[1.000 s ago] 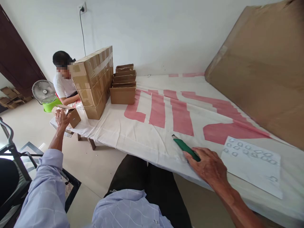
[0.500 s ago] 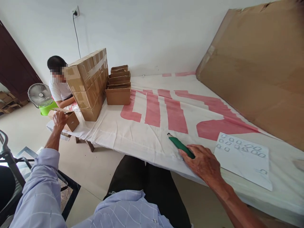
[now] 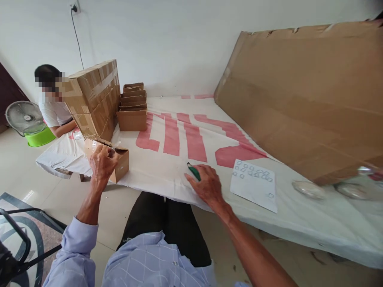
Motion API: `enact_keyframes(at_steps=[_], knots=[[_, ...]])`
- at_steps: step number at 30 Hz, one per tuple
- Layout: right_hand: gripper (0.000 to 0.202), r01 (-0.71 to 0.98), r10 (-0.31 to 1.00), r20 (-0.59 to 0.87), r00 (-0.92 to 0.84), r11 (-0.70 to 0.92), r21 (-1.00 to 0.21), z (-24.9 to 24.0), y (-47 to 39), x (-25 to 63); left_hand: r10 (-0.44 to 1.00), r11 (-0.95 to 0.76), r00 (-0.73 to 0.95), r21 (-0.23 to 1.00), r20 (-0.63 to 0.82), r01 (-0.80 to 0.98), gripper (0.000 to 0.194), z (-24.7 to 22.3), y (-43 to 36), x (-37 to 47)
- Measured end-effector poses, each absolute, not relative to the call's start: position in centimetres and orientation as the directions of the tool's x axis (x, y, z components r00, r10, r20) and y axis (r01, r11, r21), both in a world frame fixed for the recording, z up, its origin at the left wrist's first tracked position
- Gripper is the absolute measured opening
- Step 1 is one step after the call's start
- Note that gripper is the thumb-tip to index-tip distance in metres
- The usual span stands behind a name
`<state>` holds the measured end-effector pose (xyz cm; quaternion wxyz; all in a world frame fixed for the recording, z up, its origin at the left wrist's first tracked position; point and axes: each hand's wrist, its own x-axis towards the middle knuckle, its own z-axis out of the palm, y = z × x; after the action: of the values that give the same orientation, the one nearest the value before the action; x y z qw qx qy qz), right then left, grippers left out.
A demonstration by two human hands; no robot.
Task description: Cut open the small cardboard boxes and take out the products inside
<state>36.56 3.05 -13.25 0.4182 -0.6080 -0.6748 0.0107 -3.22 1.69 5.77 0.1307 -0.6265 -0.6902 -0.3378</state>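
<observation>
My left hand (image 3: 103,162) grips the top edge of a small cardboard box (image 3: 122,166) at the table's front edge, left of centre. Clear tape shows on the box's top by my fingers. My right hand (image 3: 206,182) is closed round a green utility knife (image 3: 194,172), its tip pointing up and left over the white cloth. Just right of that hand lies a white sheet (image 3: 253,187) with rows of small hand-drawn squares.
Behind the small box stand stacked taped boxes (image 3: 92,101) and a row of open boxes (image 3: 132,120). A large cardboard sheet (image 3: 299,95) leans at right. Clear-wrapped items (image 3: 308,189) lie near it. Another person (image 3: 54,111) sits at far left beside a fan (image 3: 25,117).
My left hand has brought the small box rightward along the table, nearer the middle. The view has turned right, showing the wrapped items. My right hand still holds the knife.
</observation>
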Motion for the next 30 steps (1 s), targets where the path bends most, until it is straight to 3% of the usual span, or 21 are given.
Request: enact_keyframes(at_steps=[3,8,9,12,14,17,21,24,30], knots=[[0.063,0.616,0.888,0.459,0.03,0.345,-0.708,-11.8,3.2,30.9,0.773,-0.067,-0.169,0.344,0.611,0.936,0.011,5.1,0.8,-0.6],[0.139,0.291,0.95,0.227,-0.216,0.284,-0.913,-10.0,2.8,20.0,0.796,-0.252,-0.058,0.418,0.602,0.873,0.017,4.5,0.7,-3.6],[0.149,0.267,0.946,0.209,-0.247,0.274,-0.924,-9.6,2.6,18.2,0.788,-0.25,-0.092,0.453,0.609,0.856,0.019,4.5,1.1,-5.2],[0.164,0.241,0.936,0.207,-0.286,0.28,-0.929,-9.0,2.1,14.3,0.741,-0.048,-0.412,0.653,0.531,0.756,0.029,4.3,2.7,-10.1],[0.166,0.234,0.932,0.226,-0.282,0.295,-0.927,-8.8,2.0,12.8,0.788,0.031,-0.495,0.78,0.365,0.625,0.042,4.0,3.7,-12.5],[0.159,0.224,0.936,0.248,-0.25,0.305,-0.926,-8.9,2.3,12.8,0.886,0.015,-0.401,0.85,0.232,0.526,0.057,3.2,4.0,-13.7],[0.151,0.152,0.918,0.265,-0.295,0.319,-0.935,-8.8,3.8,18.6,0.93,-0.088,-0.287,0.896,0.231,0.435,0.073,1.6,2.8,-12.4],[0.138,0.087,0.885,0.236,-0.4,0.293,-0.952,-7.7,4.6,25.5,0.97,-0.176,-0.098,0.918,0.224,0.355,0.076,0.2,2.4,-10.5],[0.104,0.17,0.893,0.1,-0.439,0.192,-0.966,-4.3,4.2,33.1,0.921,-0.383,0.196,0.867,0.335,0.318,0.092,-0.5,5.1,-6.2]])
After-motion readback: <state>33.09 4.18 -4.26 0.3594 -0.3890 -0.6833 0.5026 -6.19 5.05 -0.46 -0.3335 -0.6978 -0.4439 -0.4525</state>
